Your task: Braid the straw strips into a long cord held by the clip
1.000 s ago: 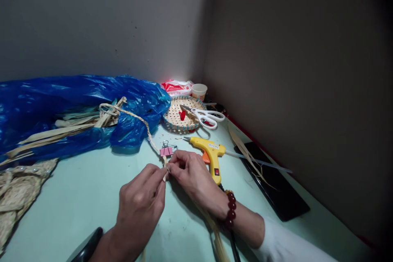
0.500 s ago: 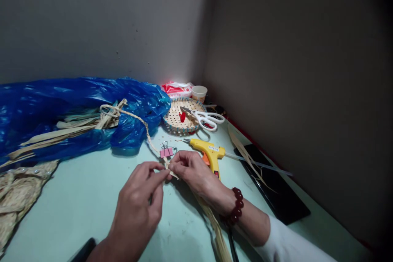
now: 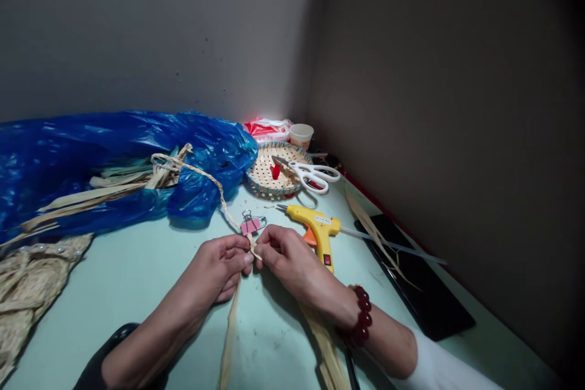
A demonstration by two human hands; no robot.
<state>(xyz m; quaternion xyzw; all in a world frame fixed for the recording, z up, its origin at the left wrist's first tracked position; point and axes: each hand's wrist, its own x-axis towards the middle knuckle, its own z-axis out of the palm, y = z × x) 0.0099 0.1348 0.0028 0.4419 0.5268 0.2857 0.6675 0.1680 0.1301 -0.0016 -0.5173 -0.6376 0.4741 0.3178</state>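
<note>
My left hand (image 3: 219, 271) and my right hand (image 3: 287, 262) meet at the middle of the pale green table (image 3: 114, 292), both pinched on the near end of a braided straw cord (image 3: 214, 186). A pink binder clip (image 3: 250, 225) grips the braid just beyond my fingertips. The braid runs back and left to a bundle of straw strips (image 3: 95, 186) on the blue plastic bag (image 3: 91, 158). Loose straw strands (image 3: 231, 329) trail from my fingers toward me. My right wrist wears a dark red bead bracelet (image 3: 361, 317).
A yellow glue gun (image 3: 317, 228) lies right of my hands. Behind it sit a round woven tray (image 3: 267, 180) with white scissors (image 3: 308, 173), a paper cup (image 3: 301, 134) and a red-and-white packet (image 3: 267, 128). A black slab (image 3: 420, 280) lies along the right wall; woven straw (image 3: 27, 286) at left.
My left hand has turned and dropped lower, with a straw strand now hanging below it toward me. My right hand has shifted slightly right; both stay pinched on the braid end.
</note>
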